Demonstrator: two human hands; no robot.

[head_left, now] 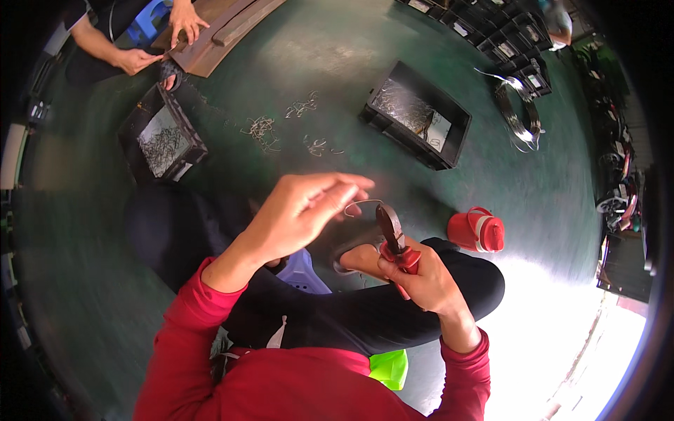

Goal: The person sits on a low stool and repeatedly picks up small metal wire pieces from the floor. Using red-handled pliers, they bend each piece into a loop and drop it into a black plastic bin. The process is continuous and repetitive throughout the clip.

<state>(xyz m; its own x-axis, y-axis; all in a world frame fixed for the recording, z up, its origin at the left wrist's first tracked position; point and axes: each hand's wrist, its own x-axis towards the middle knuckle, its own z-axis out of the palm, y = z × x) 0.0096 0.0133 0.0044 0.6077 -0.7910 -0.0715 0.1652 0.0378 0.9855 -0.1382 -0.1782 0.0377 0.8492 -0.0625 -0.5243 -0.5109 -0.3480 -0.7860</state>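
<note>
My right hand (430, 282) is wrapped round the red handles of a pair of pliers (393, 231), whose dark jaws point up and away from me. A thin curved wire (363, 201) sticks out of the jaw tips toward the left. Close beside that wire is my left hand (305, 212), its fingers and thumb stretched out; a fingertip lies right by the bend, and whether it touches cannot be made out. Small piles of bent wire pieces (261, 130) lie on the green floor beyond my hands.
One black crate (449, 154) with wire pieces stands ahead to the right, another black crate (128, 144) at the left. A red jug (472, 230) sits right of my knee. A wire coil (516, 112) lies far right. At upper left, another person's hands (184, 22) rest near a board (210, 59).
</note>
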